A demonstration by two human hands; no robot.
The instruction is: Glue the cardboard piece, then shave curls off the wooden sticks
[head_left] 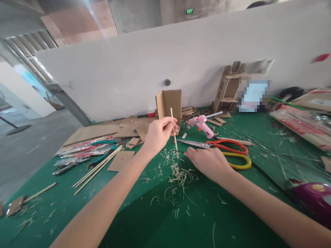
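My left hand point(165, 129) is closed around a thin wooden stick point(174, 136), which stands nearly upright with its lower end over the table. Close to that lower end is my right hand point(204, 160), its fingers wrapped round a knife point(181, 152); only a thin dark blade shows, pointing left at the stick, and the handle is hidden. Pale curled shavings point(179, 175) lie scattered beneath both hands. Just beyond my right hand rest scissors point(198, 143) with red and yellow handles. Behind the stick stands a folded cardboard piece point(170, 101).
A pink glue gun point(204, 125) lies beyond the scissors. Loose sticks point(99, 167), pliers point(71, 165) and cardboard sheets point(94, 132) are at left. A cardboard shelf point(229, 88) stands at back right, against the white partition point(129, 69). A purple object point(311, 198) sits at right.
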